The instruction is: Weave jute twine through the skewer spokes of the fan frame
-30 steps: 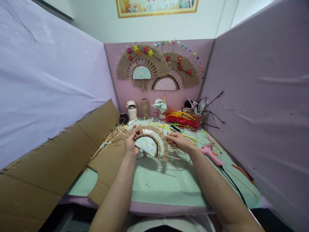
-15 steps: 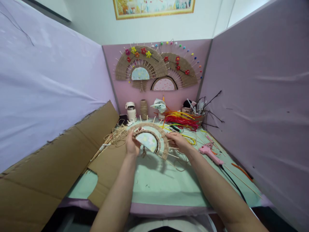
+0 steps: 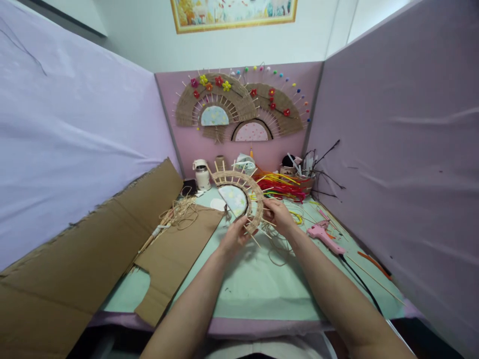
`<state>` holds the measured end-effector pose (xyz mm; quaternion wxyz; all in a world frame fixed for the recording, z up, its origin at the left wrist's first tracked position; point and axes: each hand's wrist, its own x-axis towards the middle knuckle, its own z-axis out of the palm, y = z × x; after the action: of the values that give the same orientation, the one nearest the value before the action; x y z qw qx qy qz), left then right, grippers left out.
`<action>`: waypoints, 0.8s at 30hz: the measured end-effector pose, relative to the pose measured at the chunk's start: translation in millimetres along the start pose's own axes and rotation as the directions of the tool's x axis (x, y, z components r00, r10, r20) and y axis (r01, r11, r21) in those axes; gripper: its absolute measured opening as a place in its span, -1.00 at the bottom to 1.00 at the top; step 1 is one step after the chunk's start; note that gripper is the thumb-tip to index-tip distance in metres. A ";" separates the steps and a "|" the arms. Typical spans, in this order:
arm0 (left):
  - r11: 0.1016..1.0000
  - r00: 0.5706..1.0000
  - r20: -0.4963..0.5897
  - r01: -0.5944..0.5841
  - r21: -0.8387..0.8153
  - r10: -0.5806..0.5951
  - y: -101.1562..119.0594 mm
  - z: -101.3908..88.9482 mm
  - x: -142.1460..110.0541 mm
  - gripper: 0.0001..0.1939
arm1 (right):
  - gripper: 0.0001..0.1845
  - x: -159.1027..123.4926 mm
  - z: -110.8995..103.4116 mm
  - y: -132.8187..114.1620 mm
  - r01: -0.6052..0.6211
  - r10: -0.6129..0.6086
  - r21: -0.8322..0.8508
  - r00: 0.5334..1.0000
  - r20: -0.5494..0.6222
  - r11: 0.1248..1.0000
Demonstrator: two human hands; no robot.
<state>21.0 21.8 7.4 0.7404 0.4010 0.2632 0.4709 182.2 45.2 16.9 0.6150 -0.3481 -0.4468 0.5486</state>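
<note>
A woven twine fan (image 3: 258, 197) is held up over the table, tilted down to the right. Thin sticks radiate from its twine band, and a pale floral half-circle (image 3: 234, 200) fills its centre. My left hand (image 3: 236, 237) is closed on the fan's lower end, beside the half-circle's lower corner. At the right edge, my right hand (image 3: 277, 215) pinches the outer band among the stick ends; its fingertips are partly hidden. Loose twine (image 3: 277, 249) trails onto the table below my right hand.
Cardboard (image 3: 179, 249) lies at left, with a twine tangle (image 3: 183, 212) and sticks on it. At right is a pink glue gun (image 3: 325, 237) with a black cord. Red and yellow pipe cleaners (image 3: 284, 187), a white bottle (image 3: 202, 175) and branches (image 3: 327, 154) stand behind. Finished fans (image 3: 215, 99) hang on the back panel.
My left hand has moved from the fan's left end to its lower end. The fan has turned clockwise and its left side has risen. My right hand stays at the right edge.
</note>
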 end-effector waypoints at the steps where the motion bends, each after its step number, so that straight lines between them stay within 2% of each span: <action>1: 0.993 0.999 0.000 0.049 -0.103 -0.049 1.1 0.6 -0.9 -0.72 | -0.57 -1.8 3.1 2.3 -0.008 0.009 -0.031 1.000 0.029 0.999; 3: 0.966 0.997 -0.013 0.072 -0.246 -0.077 5.4 -0.3 -3.0 -0.75 | -0.57 -4.9 8.3 6.6 -0.002 0.011 -0.098 0.996 0.089 0.995; 5: 0.945 0.999 -0.010 0.034 -0.324 -0.039 10.0 -2.7 -4.4 -0.72 | -0.55 -7.1 11.5 9.1 0.034 -0.011 -0.164 0.990 0.138 0.986; 8: 0.930 0.998 0.055 -0.012 -0.368 0.035 13.9 -7.1 -3.9 -0.69 | -0.52 -9.6 12.9 7.5 0.134 -0.091 -0.305 0.984 0.152 0.943; 11: 0.928 0.994 0.092 -0.029 -0.371 0.067 16.6 -10.1 -2.7 -0.67 | -0.59 -12.9 13.3 2.2 0.245 -0.186 -0.463 0.968 0.170 0.852; 15: 0.908 0.986 0.043 -0.131 -0.398 0.161 23.7 -10.8 -4.0 -0.58 | -0.62 -16.7 14.3 -0.8 0.301 -0.292 -0.603 0.949 0.116 0.739; 18: 0.893 0.976 -0.003 -0.198 -0.405 0.216 29.1 -12.6 -4.3 -0.53 | -0.68 -17.9 14.6 -1.1 0.318 -0.351 -0.611 0.934 0.071 0.725; 22: 0.897 0.977 -0.071 -0.214 -0.387 0.202 31.4 -19.0 -0.6 -0.57 | -0.75 -20.7 16.6 -4.1 0.389 -0.459 -0.617 0.887 0.051 0.684; 24: 0.900 0.977 -0.097 -0.213 -0.380 0.190 30.9 -21.7 1.1 -0.60 | -0.77 -22.7 18.1 -5.2 0.444 -0.495 -0.635 0.862 0.110 0.631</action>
<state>-10.2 37.6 21.7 0.7445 0.2578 0.1432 0.5990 167.2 20.9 24.4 0.5957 -0.4282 -0.6581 0.1695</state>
